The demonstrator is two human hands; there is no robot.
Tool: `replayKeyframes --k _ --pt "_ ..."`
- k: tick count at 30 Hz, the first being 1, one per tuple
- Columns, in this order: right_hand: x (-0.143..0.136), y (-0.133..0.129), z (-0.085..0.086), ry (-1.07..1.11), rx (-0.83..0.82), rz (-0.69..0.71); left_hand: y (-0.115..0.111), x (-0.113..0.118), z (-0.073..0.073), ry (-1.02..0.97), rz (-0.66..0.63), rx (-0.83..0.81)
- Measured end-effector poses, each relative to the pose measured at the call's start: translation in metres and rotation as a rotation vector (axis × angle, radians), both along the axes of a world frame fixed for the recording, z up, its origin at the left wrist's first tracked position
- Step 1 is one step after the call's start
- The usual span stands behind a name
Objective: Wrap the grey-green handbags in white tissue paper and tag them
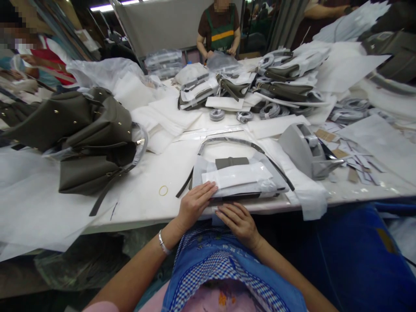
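A dark bag wrapped in white paper point(242, 175) lies flat at the table's front edge, its handle point(227, 140) arching away behind it. My left hand point(196, 201) rests on the wrapping's near left corner, fingers stretched out and lying together. Just right of it, my right hand point(238, 221) is at the table edge against the bag's near side, with its fingers extended and slightly bent. Its fingertips touch or nearly touch the near edge; what lies under them is hard to see.
Dark olive bags point(94, 134) are heaped at left beside a yellow rubber band point(163, 190). A grey tape dispenser point(305, 151) stands at right near paper tags point(355, 160). Wrapped bags and coiled straps point(217, 115) lie behind. A person in a green apron point(222, 34) stands across the table.
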State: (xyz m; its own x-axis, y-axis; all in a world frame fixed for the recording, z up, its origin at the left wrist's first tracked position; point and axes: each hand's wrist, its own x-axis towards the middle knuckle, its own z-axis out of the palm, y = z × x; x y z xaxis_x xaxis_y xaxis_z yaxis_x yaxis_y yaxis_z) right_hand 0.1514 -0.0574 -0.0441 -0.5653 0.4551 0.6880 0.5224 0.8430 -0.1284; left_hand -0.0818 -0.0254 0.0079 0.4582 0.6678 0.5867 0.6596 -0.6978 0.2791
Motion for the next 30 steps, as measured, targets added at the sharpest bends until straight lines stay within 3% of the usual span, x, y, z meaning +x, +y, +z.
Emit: replayKeyframes --k 5,12,17,20,24,30 --pt "-0.007 0.0 0.013 0.091 -0.084 0.132 -0.001 0.001 0.001 0.003 0.001 0.013" --pt "-0.014 -0.019 0.027 0.147 -0.178 0.104 -0.002 0.006 -0.004 -0.03 0.042 0.047" --pt "-0.019 -0.026 0.043 0.147 -0.16 0.122 -0.002 0.008 -0.006 -0.028 0.054 0.071" --pt "-0.018 -0.013 0.065 0.133 -0.149 0.118 -0.001 0.007 -0.009 -0.015 0.058 0.081" --pt "-0.02 0.024 0.095 0.135 -0.136 0.06 -0.002 0.007 -0.013 0.0 0.07 0.091" --pt "-0.035 0.067 0.103 0.115 -0.229 -0.071 -0.007 0.013 -0.008 -0.048 0.163 0.092"
